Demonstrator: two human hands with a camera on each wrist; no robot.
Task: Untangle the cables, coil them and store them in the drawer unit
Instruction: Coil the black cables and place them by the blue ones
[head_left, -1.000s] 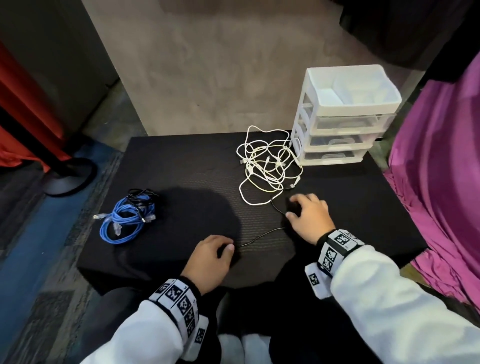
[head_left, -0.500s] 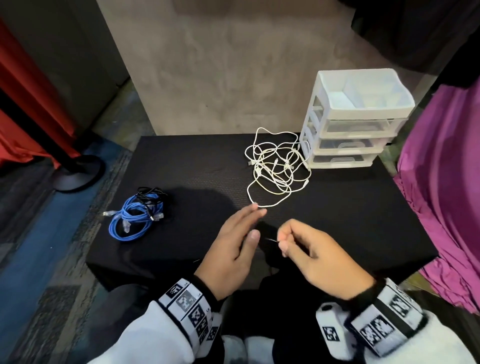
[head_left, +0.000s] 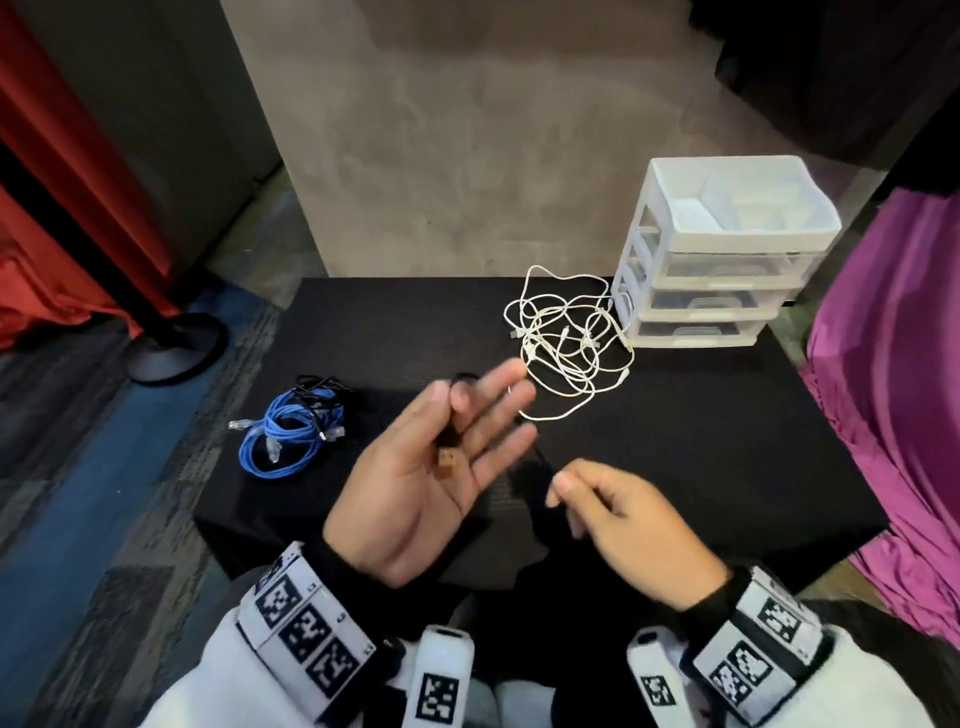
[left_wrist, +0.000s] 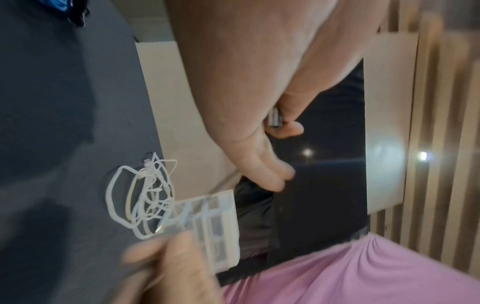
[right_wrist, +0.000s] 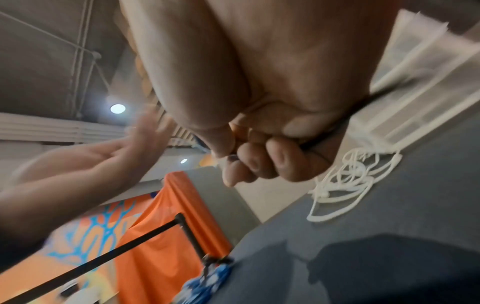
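Note:
My left hand (head_left: 415, 483) is raised palm up above the black table (head_left: 701, 441), fingers spread. Its thumb pins the USB plug (head_left: 448, 460) of a thin black cable against the fingers; the metal plug (left_wrist: 275, 118) also shows in the left wrist view. My right hand (head_left: 613, 514) hovers to the right with fingers curled round the same black cable (right_wrist: 335, 127). A tangle of white cables (head_left: 569, 353) lies in front of the white three-drawer unit (head_left: 727, 270), whose drawers are closed. A coiled blue cable (head_left: 291, 436) lies at the table's left.
A small black cable bundle (head_left: 317, 387) sits against the blue coil. Purple cloth (head_left: 893, 389) hangs at the table's right edge. A black stand base (head_left: 176, 348) and red drape (head_left: 67, 171) are on the floor to the left. A grey wall stands behind the table.
Both hands rose off the table with the black cable. My left hand turned palm up with the plug under its thumb, and my right hand drew back toward me.

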